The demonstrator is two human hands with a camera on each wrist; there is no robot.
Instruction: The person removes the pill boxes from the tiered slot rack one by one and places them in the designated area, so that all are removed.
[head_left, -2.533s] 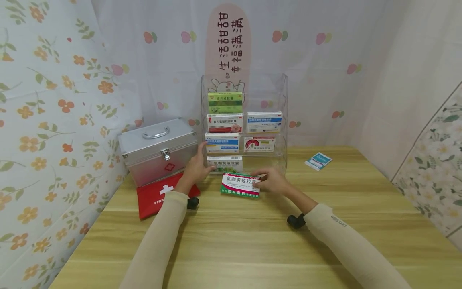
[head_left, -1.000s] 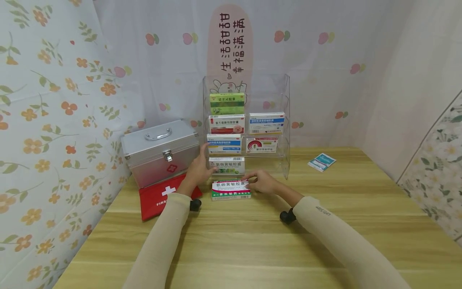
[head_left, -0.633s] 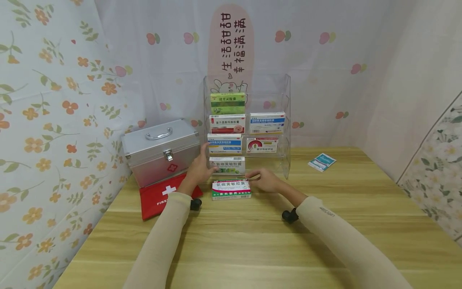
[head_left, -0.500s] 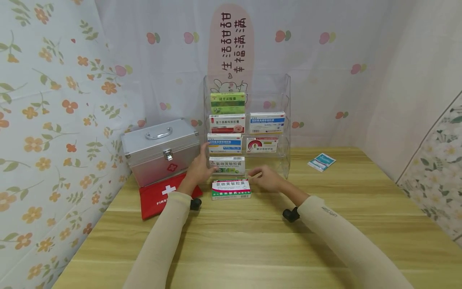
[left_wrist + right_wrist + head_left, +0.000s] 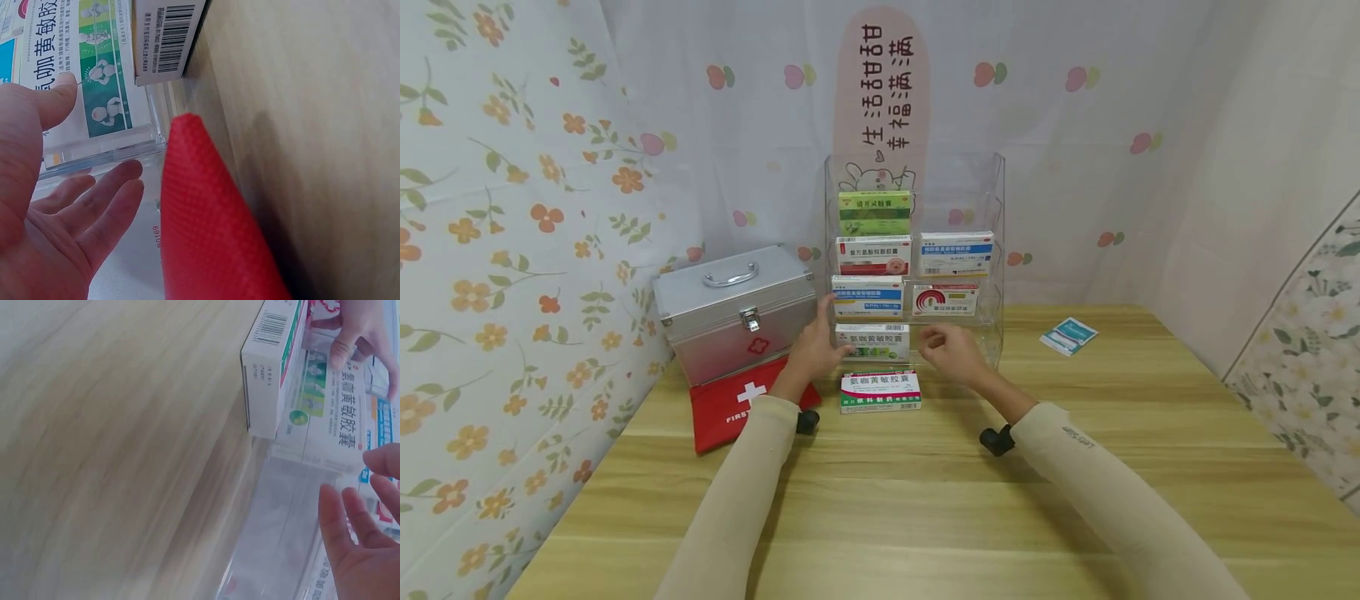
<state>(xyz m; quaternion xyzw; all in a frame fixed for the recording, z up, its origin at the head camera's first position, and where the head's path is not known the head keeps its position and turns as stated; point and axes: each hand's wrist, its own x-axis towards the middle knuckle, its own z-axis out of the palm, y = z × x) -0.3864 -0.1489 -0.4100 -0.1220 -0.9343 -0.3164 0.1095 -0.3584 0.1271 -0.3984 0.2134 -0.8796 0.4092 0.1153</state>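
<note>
My left hand (image 5: 812, 350) grips the left side of a clear acrylic rack (image 5: 955, 343). In the left wrist view its thumb (image 5: 59, 100) lies over the front of a white-and-green medicine box (image 5: 103, 94), while the fingers are behind the rack's side. That box stands in the bottom tier. My right hand (image 5: 957, 354) hovers at the box's right end, fingers bent and apart, holding nothing; the right wrist view shows its thumb (image 5: 384, 459) by the box's corner, contact unclear. In front of the rack, a white, green and magenta medicine box (image 5: 880, 392) rests on the table.
Upper tiers carry a green box (image 5: 874, 214), a red-and-white box (image 5: 874, 257), two blue-and-white boxes (image 5: 957, 255) and a box with red arcs (image 5: 946, 301). A silver case (image 5: 737, 308) and red first-aid pouch (image 5: 722, 417) sit left; a teal packet (image 5: 1070, 336) lies right on the table (image 5: 880, 508).
My right hand laid the white, green and magenta box down before the rack, let go, and rose toward the bottom tier. The left hand stayed on the rack.
</note>
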